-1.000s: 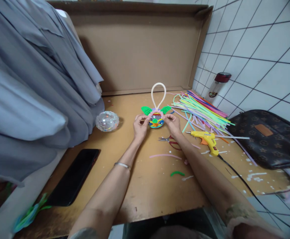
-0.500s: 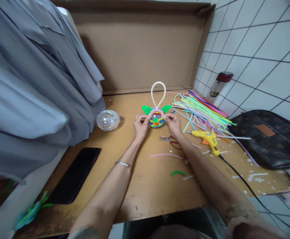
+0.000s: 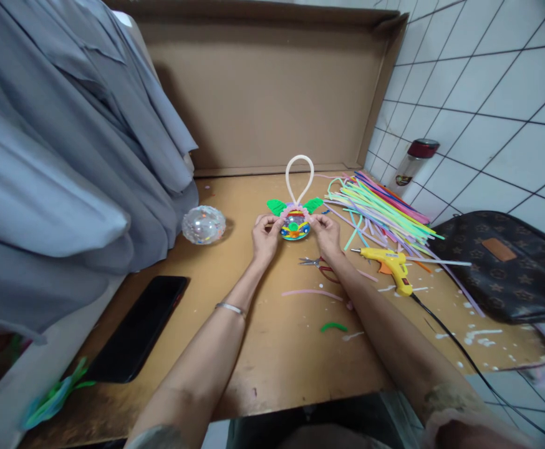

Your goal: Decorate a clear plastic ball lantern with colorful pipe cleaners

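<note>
Almost nothing has changed over the last second: the left hand (image 3: 265,240) and right hand (image 3: 327,236) still pinch opposite sides of a small, round ornament (image 3: 294,226) between thumb and fingers, which suggests pressing or steadying rather than reshaping. The ornament is at the middle of the table (image 3: 235,280), toward the far side, between a clear ball (image 3: 204,225) on the left and heaped, colourful pipe cleaners (image 3: 380,209) on the right. It looks upright and brightly decorated, with bumpy pink edging (image 3: 287,212), two spreading green leaves (image 3: 277,207) and a tall white loop (image 3: 299,158) on top.
</note>
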`<state>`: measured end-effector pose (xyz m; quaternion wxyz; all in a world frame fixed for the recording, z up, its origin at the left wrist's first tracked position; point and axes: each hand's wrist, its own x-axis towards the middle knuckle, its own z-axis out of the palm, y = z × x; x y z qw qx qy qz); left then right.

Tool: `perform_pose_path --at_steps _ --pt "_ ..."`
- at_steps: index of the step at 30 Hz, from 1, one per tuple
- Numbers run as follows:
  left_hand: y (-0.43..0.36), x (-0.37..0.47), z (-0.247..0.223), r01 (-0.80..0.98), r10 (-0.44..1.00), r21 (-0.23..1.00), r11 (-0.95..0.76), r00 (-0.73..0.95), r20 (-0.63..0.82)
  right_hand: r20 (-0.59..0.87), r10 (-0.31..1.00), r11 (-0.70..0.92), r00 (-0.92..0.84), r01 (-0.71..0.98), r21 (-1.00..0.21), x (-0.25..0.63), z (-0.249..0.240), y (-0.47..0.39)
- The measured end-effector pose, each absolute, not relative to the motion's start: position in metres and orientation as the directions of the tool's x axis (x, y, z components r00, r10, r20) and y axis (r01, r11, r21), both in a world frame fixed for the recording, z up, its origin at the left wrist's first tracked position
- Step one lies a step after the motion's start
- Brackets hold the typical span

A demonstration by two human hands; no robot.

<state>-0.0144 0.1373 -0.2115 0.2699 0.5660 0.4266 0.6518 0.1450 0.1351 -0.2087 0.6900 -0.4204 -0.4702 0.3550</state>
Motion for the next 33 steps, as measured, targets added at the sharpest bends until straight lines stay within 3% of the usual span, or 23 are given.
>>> perform_pose_path --at_steps 7,33 --pt "0.1361 -0.0139 -0.2109 0.133 0.839 0.864 -0.485 -0.207 0.503 0.371 0.877 0.386 0.306 0.012 -0.922 0.1448 -0.2121 0.1371" --pt "0.1360 -0.0122 -0.2145 0.098 0.838 0.872 -0.480 -0.243 0.489 0.368 0.875 0.387 0.315 0.004 -0.922 0.1447 -0.2127 0.1350"
